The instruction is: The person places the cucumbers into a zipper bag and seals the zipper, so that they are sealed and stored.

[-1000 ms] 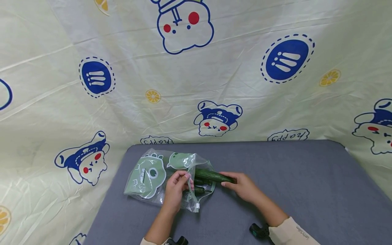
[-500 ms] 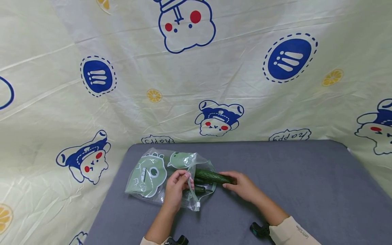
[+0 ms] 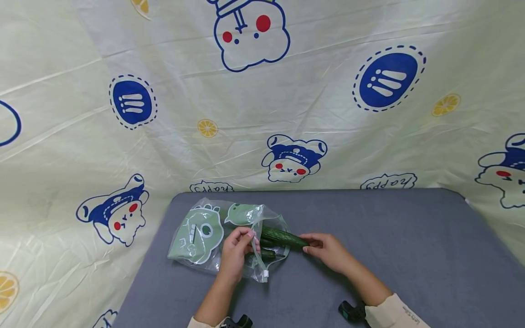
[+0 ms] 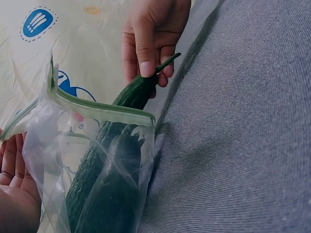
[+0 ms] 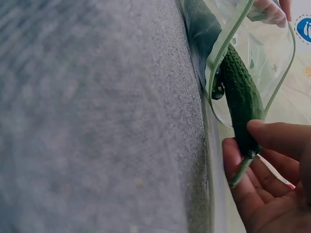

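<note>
A clear zip bag (image 3: pixel 197 232) with green cartoon prints lies on the table, its mouth facing right. My left hand (image 3: pixel 234 257) pinches the upper side of the mouth and holds it raised. A dark green cucumber (image 3: pixel 283 237) sticks partway out of the opening. At its stem end my right hand (image 3: pixel 328 249) holds it between thumb and fingers; the stem (image 5: pixel 241 171) shows over the fingers in the right wrist view. Another cucumber (image 3: pixel 267 254) lies inside the bag below it. The cucumbers' far ends are hidden by the print and the left hand.
The bag rests at the left part of a grey cloth-covered table (image 3: pixel 393 241). A pale curtain (image 3: pixel 320 100) with cartoon prints hangs behind the table. A white zip slider (image 3: pixel 265 274) sits at the bag's near corner.
My right hand has shifted slightly to the right along the cucumber, its fingers now nearer the stem end. The left hand and the bag have stayed almost still.
</note>
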`<control>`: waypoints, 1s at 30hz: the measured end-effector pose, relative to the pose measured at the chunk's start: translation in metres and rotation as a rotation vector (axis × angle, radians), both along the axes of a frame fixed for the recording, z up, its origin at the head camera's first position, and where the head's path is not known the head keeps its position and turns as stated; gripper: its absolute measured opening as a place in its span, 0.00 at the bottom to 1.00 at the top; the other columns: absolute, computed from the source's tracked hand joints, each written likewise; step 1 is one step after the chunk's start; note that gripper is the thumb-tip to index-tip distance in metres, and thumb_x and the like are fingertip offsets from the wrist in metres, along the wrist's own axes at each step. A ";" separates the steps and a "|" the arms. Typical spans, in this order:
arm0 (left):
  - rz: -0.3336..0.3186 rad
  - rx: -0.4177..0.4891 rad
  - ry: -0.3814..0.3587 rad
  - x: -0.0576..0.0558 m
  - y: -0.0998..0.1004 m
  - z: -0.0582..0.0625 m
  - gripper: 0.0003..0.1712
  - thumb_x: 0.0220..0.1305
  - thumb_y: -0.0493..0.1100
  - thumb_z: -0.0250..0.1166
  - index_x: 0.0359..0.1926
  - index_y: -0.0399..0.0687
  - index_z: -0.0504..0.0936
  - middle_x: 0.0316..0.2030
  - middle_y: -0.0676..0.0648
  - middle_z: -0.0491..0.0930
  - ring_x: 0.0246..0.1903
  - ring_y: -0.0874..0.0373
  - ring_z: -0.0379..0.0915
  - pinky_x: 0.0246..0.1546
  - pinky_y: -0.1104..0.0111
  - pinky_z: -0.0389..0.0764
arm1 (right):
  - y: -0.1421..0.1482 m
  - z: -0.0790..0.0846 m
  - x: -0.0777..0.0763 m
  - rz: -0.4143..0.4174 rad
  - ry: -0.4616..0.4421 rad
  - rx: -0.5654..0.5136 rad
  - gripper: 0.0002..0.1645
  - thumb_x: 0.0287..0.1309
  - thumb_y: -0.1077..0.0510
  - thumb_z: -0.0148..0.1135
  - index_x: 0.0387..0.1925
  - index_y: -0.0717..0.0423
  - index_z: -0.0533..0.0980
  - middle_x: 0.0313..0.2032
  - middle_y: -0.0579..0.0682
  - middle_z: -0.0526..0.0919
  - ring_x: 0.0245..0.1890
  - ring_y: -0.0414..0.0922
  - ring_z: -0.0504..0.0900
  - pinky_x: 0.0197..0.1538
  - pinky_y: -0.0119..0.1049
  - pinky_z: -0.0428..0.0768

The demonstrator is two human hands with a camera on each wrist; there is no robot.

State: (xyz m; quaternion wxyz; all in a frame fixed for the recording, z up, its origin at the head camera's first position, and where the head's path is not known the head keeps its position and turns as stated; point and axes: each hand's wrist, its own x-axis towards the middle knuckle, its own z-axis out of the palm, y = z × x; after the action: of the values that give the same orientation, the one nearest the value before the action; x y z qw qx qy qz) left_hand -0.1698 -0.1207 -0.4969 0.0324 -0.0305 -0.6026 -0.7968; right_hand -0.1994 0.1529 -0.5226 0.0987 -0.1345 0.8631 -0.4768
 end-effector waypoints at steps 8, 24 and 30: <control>0.003 0.008 0.003 0.000 0.000 0.001 0.15 0.71 0.35 0.58 0.43 0.20 0.70 0.25 0.51 0.80 0.22 0.62 0.78 0.28 0.71 0.84 | -0.012 0.004 -0.001 -0.038 0.031 -0.058 0.19 0.62 0.54 0.69 0.54 0.53 0.82 0.47 0.52 0.87 0.44 0.43 0.84 0.40 0.30 0.82; -0.002 0.008 -0.006 0.000 0.003 0.001 0.14 0.71 0.35 0.59 0.42 0.21 0.71 0.25 0.51 0.79 0.22 0.61 0.78 0.29 0.71 0.84 | -0.057 -0.003 -0.011 -0.051 0.039 -0.209 0.18 0.67 0.60 0.63 0.57 0.57 0.80 0.49 0.57 0.82 0.41 0.41 0.83 0.40 0.29 0.81; 0.000 0.003 -0.006 0.002 0.004 0.000 0.12 0.71 0.36 0.59 0.41 0.25 0.73 0.25 0.51 0.79 0.22 0.62 0.78 0.28 0.72 0.84 | -0.078 -0.003 -0.016 -0.073 -0.018 -0.353 0.18 0.65 0.63 0.64 0.55 0.65 0.79 0.47 0.64 0.85 0.42 0.46 0.87 0.44 0.34 0.86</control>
State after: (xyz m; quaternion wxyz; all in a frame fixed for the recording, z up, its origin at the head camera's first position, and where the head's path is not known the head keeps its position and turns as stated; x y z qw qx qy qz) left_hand -0.1677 -0.1170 -0.4965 0.0306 -0.0281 -0.6016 -0.7977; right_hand -0.2154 0.0753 -0.5261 0.0641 -0.1138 0.7694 -0.6252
